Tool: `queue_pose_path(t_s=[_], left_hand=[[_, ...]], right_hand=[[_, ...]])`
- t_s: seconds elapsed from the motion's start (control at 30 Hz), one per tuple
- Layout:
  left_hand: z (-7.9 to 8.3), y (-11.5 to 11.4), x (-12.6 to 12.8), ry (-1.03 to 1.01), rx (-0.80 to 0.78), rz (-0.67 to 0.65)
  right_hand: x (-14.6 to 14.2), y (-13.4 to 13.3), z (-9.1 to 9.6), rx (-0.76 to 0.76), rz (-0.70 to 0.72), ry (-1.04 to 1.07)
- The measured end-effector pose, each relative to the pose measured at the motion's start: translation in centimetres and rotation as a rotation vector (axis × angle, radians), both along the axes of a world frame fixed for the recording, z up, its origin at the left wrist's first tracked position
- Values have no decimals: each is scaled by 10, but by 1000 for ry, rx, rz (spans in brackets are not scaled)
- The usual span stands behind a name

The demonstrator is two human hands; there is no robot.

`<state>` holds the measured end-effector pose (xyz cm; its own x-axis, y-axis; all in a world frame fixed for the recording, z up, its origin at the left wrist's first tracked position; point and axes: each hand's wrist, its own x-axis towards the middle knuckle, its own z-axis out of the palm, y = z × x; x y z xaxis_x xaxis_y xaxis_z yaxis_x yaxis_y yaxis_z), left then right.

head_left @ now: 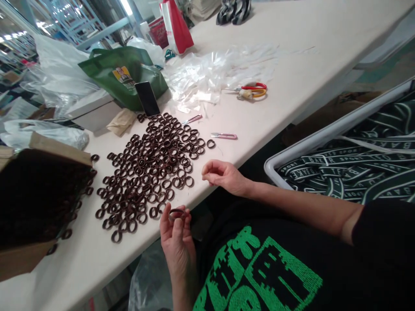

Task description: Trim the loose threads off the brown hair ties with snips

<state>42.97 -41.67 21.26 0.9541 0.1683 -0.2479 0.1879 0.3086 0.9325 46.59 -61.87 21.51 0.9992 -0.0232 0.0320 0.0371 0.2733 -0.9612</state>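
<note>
In my left hand (177,244), thumb and fingers close around a small dark brown loop (177,211), held just off the table's front edge. My right hand (225,177) is farther along that edge, its thumb and fingertips pinched together; whatever they hold, if anything, is too small to make out. A large pile of similar dark brown loops (155,155) spreads over the table (275,39) beyond both hands. One single loop (211,144) lies a little apart, near pink-handled thread snips (224,136).
An open cardboard box (61,151) with a dark inside stands at left. Farther back are a phone (147,98), a green bag (112,65), clear plastic bags (207,75) and red-and-yellow-handled scissors (254,91). A white-rimmed bin (272,162) of printed straps (350,160) is at right.
</note>
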Motion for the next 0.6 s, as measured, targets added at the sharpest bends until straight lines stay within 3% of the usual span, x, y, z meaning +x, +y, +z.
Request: queue_pose_path(t_s=[0.07, 0.13, 0.2, 0.27, 0.37, 0.43, 0.6], left_hand=[[0, -1, -1, -9, 8, -11], [0, -4, -2, -9, 11, -23], [1, -7, -3, -2, 35, -31], [3, -9, -6, 9, 85, -39], [4, -10, -11, 20, 147, -63], [5, -7, -13, 12, 169, -90], [5, 8, -13, -32, 293, -239]], right_hand=[[-6, 3, -1, -261, 17, -239], [-13, 9, -1, -474, 146, -476], [-18, 18, 0, -610, 241, -637], [-19, 24, -1, -667, 242, -708], [-16, 29, -5, -619, 215, -714], [-14, 27, -8, -489, 258, -653], [-13, 16, -8, -38, 440, -184]])
